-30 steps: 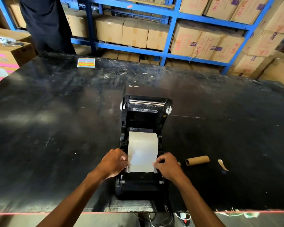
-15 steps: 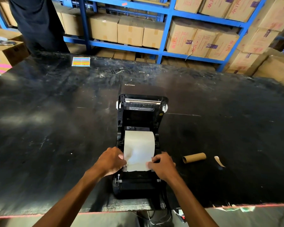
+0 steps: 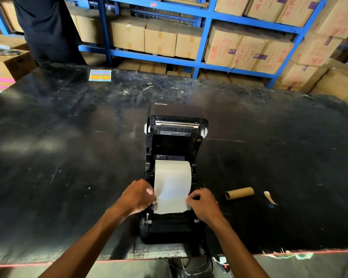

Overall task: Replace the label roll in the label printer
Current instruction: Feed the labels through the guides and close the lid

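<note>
Between both hands' grips, left hand point(image 3: 136, 197) and right hand point(image 3: 204, 205) pinched shut on label roll point(image 3: 172, 183) paper edges over open printer point(image 3: 175, 223).

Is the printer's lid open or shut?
Open. The label printer has its lid tipped back, so the white label roll inside shows.

Cardboard boxes point(image 3: 161, 38) fill blue shelving point(image 3: 204, 39) behind the black table point(image 3: 68, 157).

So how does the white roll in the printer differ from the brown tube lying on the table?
The white label roll is wide, full and seated in the open printer, its loose end pulled forward between both hands. The brown tube is thin, bare cardboard, lying untouched on the table. Both are cylinders.
</note>
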The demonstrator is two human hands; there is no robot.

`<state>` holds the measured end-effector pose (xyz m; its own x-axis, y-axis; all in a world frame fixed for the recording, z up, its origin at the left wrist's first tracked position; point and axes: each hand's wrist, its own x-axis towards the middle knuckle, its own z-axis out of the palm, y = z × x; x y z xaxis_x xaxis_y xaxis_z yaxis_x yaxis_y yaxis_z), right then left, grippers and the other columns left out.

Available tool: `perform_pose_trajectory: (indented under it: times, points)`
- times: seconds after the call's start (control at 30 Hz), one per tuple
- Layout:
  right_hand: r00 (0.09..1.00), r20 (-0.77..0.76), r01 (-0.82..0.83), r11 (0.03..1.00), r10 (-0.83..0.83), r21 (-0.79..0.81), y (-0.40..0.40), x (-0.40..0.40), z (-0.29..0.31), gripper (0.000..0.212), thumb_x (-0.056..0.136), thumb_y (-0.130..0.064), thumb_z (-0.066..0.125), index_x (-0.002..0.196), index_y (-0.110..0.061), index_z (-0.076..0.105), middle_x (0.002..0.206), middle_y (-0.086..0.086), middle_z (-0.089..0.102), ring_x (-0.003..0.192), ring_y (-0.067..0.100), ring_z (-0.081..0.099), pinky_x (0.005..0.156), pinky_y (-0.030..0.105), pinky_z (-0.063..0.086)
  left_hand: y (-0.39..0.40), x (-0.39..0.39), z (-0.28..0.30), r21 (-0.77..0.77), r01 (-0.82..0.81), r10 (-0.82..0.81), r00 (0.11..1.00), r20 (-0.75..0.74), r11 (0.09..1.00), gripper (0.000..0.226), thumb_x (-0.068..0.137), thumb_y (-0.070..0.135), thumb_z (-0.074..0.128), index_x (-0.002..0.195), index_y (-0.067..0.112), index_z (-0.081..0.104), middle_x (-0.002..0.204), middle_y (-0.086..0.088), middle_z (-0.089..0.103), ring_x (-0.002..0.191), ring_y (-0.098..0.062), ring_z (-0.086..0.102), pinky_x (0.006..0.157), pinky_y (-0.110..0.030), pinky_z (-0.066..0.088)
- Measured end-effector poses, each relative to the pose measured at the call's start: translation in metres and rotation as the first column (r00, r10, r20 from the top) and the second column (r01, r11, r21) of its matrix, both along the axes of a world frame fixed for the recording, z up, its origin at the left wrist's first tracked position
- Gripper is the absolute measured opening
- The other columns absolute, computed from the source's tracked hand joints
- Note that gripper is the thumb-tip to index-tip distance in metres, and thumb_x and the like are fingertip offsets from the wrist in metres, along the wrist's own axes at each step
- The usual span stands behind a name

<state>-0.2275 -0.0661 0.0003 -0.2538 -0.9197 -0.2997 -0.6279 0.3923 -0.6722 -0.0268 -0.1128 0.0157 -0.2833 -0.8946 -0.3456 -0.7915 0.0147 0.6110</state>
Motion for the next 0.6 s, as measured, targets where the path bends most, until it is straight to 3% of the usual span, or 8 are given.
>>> perform_pose_trajectory:
  times: [0.1, 0.2, 0.3, 0.47, 0.6]
  points:
    - [1.0, -0.009, -0.015, 1.0, 0.016, 0.007, -0.0011, -0.001, 0.0015, 0.022, 0.079, -0.023, 0.063, 0.065, -0.008, 0.069, 0.072, -0.005, 0.072, 0.072, 0.008, 0.061, 0.092, 0.041, 0.046, 0.0022, 0.0009, -0.0019, -0.018, -0.034, 0.034, 0.999, -0.034, 0.999, 0.019, 0.086, 0.024, 0.065, 0.069, 0.014, 0.067, 0.078, -0.002, 0.065, 0.069, -0.013, 0.061, 0.054, -0.021, 0.041]
    - [0.999, 0.037, 0.008, 1.0, -0.009, 0.011, -0.0015, -0.0016, 0.0021, 0.038, 0.083, -0.032, 0.064, 0.053, -0.009, 0.056, 0.047, -0.01, 0.055, 0.056, 0.009, 0.051, 0.086, 0.039, 0.041, 0.001, 0.0035, -0.0032, -0.023, -0.02, 0.019, 0.999, -0.047, 1.0, 0.024, 0.086, 0.023, 0.067, 0.064, 0.013, 0.067, 0.072, 0.001, 0.064, 0.066, -0.013, 0.059, 0.053, -0.021, 0.04]
    - [0.999, 0.004, 0.049, 0.997, -0.049, -0.051, 0.0014, 0.0021, 0.0019, 0.024, 0.082, -0.024, 0.064, 0.064, -0.008, 0.068, 0.057, -0.015, 0.059, 0.067, 0.007, 0.054, 0.089, 0.039, 0.039, -0.0011, 0.0056, -0.0022, 0.014, -0.005, 0.005, 0.999, -0.041, 1.0, 0.035, 0.084, 0.024, 0.069, 0.052, 0.021, 0.057, 0.062, 0.007, 0.059, 0.06, -0.008, 0.056, 0.052, -0.021, 0.038]
    - [1.0, -0.001, 0.02, 0.999, -0.02, -0.039, 0.0037, -0.0025, 0.0018, 0.029, 0.079, -0.024, 0.063, 0.051, -0.018, 0.06, 0.063, -0.007, 0.066, 0.077, 0.012, 0.063, 0.087, 0.038, 0.039, 0.0013, 0.0079, -0.0026, -0.01, -0.047, 0.046, 0.993, -0.111, 0.999, 0.023, 0.087, 0.02, 0.064, 0.072, 0.003, 0.07, 0.076, -0.003, 0.069, 0.074, -0.014, 0.063, 0.058, -0.02, 0.044]
    - [0.997, 0.023, 0.075, 0.995, -0.074, -0.068, 0.0039, 0.0031, 0.0012, 0.023, 0.081, -0.028, 0.065, 0.064, -0.014, 0.069, 0.066, -0.006, 0.068, 0.073, 0.013, 0.062, 0.085, 0.037, 0.04, -0.0002, 0.006, 0.0012, 0.03, 0.001, 0.001, 0.998, -0.062, 1.0, 0.03, 0.086, 0.018, 0.067, 0.057, 0.019, 0.062, 0.069, 0.005, 0.062, 0.065, -0.004, 0.057, 0.054, -0.018, 0.04]
